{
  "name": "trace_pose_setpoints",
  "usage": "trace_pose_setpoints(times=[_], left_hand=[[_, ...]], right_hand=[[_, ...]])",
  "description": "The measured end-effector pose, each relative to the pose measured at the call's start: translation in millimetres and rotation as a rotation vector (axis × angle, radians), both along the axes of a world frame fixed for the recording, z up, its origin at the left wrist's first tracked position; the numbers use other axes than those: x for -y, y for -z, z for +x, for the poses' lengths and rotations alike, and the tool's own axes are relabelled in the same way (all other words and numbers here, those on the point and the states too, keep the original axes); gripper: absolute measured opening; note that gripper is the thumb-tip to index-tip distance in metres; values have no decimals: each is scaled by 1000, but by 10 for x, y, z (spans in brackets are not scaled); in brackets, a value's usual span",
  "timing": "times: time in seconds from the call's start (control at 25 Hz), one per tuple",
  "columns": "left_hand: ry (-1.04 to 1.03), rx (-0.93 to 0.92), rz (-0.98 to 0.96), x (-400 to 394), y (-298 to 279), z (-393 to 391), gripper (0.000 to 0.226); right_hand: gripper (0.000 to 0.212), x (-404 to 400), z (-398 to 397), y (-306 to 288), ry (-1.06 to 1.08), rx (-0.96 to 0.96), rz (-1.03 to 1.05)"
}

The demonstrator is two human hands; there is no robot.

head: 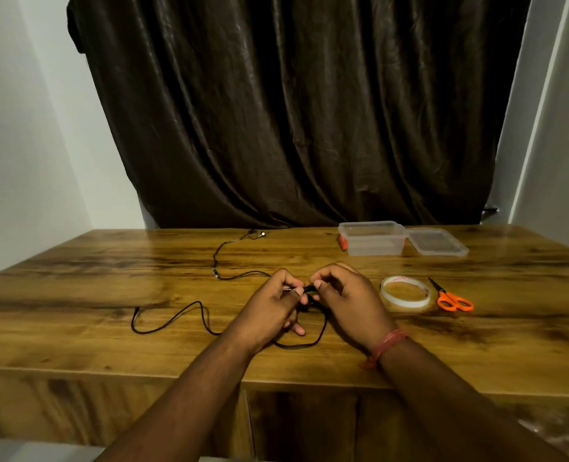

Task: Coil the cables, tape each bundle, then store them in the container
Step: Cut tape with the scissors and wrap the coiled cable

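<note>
A thin black cable (176, 316) lies in loose loops over the wooden table (76, 268), its far end with earbuds (258, 233) near the back edge. My left hand (273, 305) and my right hand (346, 301) meet at the table's middle, both pinching the cable's plug end between thumb and fingers. A loop of the cable hangs below the hands onto the table. A roll of clear tape (405, 291) lies right of my right hand. The clear plastic container (371, 238) stands open at the back right.
The container's lid (438, 242) lies just right of it. Orange-handled scissors (449, 296) rest beside the tape. A dark curtain (293, 111) hangs behind the table, with white walls on both sides.
</note>
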State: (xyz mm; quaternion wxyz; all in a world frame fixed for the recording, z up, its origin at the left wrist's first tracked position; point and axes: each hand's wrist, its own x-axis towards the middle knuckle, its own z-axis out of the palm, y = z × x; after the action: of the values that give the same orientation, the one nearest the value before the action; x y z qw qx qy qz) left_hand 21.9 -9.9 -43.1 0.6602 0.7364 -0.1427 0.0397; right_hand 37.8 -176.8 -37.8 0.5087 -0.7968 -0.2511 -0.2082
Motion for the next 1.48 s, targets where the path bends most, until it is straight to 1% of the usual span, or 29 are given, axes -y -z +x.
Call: trace_pose_setpoints(times=[0.12,0.44,0.6,0.72,1.04,1.24,1.48], left_hand=[[-9,-5,3,-9,7,8,6],[-25,14,30,-1,13,6,5],[-27,18,40,13,4,-10,4],[-35,18,45,13,0,-15,4],[-63,29,67,45,-40,-58,12],[-98,27,87,23,2,7,10],[-97,16,69,0,30,43,6]], right_hand=[[15,-13,-23,-10,51,129,-147],[17,-44,-86,1,151,233,-324],[17,-59,-116,-3,264,313,-500],[16,-70,-159,-30,327,374,-588],[17,-101,-228,-47,352,428,-673],[20,-121,-259,-51,346,448,-718],[21,-125,-261,-48,329,430,-692]])
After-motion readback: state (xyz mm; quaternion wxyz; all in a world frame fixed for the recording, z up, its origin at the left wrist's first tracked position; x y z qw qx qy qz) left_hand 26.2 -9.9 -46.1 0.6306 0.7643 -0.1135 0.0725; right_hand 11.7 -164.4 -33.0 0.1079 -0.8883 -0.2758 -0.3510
